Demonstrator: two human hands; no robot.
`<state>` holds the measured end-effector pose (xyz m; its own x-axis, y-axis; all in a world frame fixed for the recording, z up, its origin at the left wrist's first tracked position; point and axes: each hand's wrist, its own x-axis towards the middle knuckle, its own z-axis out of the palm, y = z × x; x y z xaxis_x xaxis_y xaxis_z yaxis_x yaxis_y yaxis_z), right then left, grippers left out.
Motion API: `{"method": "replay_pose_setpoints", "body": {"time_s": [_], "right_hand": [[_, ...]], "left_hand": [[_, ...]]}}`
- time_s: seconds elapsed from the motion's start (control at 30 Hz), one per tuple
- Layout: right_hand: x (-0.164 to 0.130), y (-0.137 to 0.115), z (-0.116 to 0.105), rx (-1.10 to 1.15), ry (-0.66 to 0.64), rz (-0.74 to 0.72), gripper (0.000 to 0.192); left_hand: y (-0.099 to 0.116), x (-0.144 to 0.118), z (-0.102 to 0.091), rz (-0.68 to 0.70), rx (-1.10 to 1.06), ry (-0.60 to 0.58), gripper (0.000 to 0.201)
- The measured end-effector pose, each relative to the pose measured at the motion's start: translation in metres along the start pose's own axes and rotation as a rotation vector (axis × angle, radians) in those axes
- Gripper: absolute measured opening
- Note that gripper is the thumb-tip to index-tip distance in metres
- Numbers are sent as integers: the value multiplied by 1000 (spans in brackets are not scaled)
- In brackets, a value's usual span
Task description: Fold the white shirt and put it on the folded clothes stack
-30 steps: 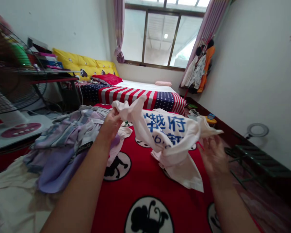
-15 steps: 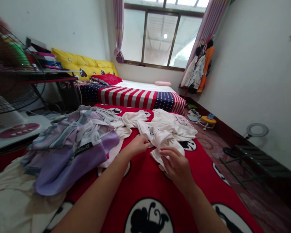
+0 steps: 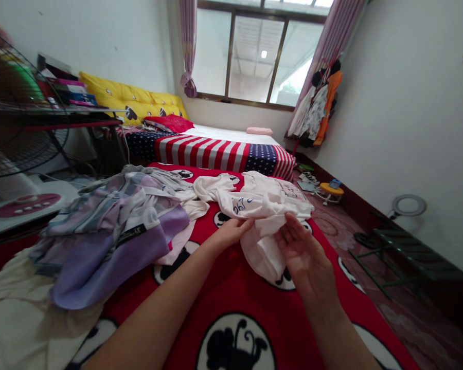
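A crumpled white garment with blue lettering (image 3: 237, 206) lies on the red blanket (image 3: 200, 313) in front of me. My left hand (image 3: 233, 234) pinches the near edge of this garment. At its right side, my right hand (image 3: 306, 257) has its palm turned up, and its fingertips hold a raised fold of the same cloth. Part of the fabric droops between and below the hands. Just behind lies a white shirt with a pink print (image 3: 289, 190), partly covered by the lettered garment.
To the left is a heap of purple, grey and plaid clothes (image 3: 119, 236), with cream cloth (image 3: 27, 313) nearer me. A fan (image 3: 19, 128) stands at far left. A bed with a flag-pattern cover (image 3: 208, 154) is ahead. On the right floor stands a green stool (image 3: 405, 252).
The lettered white garment has been lifted and spread at its near edge, showing more lettering. My right hand has moved right and turned palm up. My left hand has shifted slightly right.
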<state>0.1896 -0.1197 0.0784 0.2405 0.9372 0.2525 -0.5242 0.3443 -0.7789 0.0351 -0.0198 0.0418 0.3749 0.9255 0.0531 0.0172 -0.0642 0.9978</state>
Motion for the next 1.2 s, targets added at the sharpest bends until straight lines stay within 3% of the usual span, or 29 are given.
{"method": "replay_pose_setpoints", "body": {"time_s": [0.13,0.33,0.47,0.6,0.7,0.8,0.93,1.1,1.2], "right_hand": [[0,-5,0,96,-30,129,32],[4,-14,-7,103,-98,171,36],[4,-18,-8,105,-120,171,42],[-5,-12,2,99,-221,244,42],[-9,-11,7,77,-285,272,43],[-7,-15,5,65,-256,220,44],[-6,-15,2,65,-256,209,45],[-11,-6,9,46,-313,265,47],[-12,-3,11,69,-313,262,48]], "left_hand": [[9,-2,5,109,-146,-96,46],[27,-3,-13,6,-257,22,35],[28,-2,-19,-56,-79,27,37],[17,0,-2,-64,109,13,34],[16,-1,3,-49,-80,90,24],[27,-4,-7,-80,-274,101,29],[38,-7,-14,-110,-221,8,41],[24,-2,4,-23,-45,140,63],[12,1,7,24,-40,87,57]]}}
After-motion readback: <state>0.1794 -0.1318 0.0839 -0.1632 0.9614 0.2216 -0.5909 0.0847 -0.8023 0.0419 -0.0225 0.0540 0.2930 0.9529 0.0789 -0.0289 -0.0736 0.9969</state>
